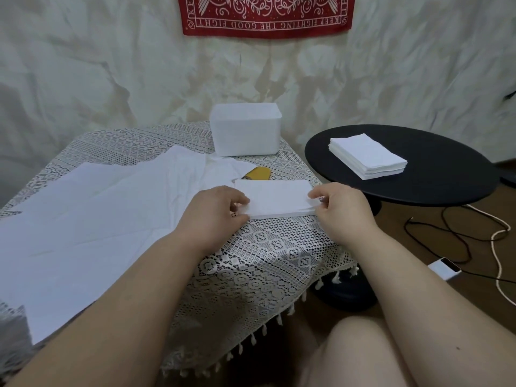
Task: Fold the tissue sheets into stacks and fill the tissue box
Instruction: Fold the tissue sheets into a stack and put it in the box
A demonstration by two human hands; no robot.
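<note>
Folded tissue (275, 198) lies between both hands, left hand (213, 210) and right hand (339, 209) pinching its ends.

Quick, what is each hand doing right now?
Left hand: pinches the left end of the folded tissue.
Right hand: pinches the right end of the same tissue.
</note>
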